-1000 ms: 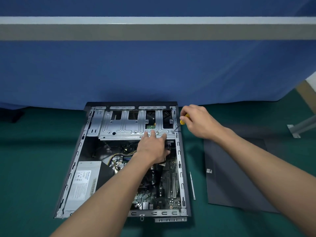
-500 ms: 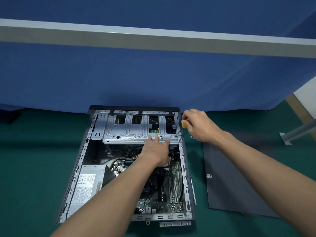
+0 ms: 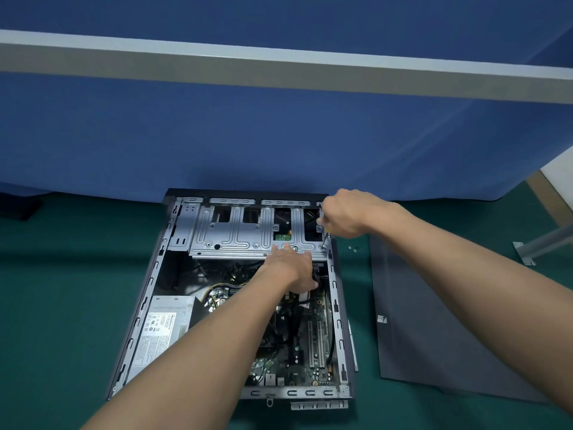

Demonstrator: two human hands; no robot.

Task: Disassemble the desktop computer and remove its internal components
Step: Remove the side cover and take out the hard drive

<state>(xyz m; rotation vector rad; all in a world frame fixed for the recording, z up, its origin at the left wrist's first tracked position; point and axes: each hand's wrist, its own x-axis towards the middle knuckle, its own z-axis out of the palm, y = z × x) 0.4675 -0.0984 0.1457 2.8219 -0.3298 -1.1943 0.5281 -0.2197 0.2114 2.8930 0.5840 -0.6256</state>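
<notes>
**Hands at the far right corner of the opened computer**

Pressing with the left hand, fingers straight and close together, on the near edge of the silver drive cage. Gripping a yellow-handled screwdriver in the curled right hand, tip down at the cage's near right corner, just beside the case wall.

Lying on its side with the cover off, on a dark green table: the desktop computer, far end close against a blue partition. Inside, nearer than the cage: a grey power supply at the left, the motherboard at the right, a bundle of cables between them.

Flat on the table to the right of the case: a dark grey side panel. Between panel and case, near the screwdriver: a few small screws.

Running across the partition higher up: a pale grey rail. At the far right: a metal foot on the table, with a slice of pale wall beyond the partition's edge.
</notes>
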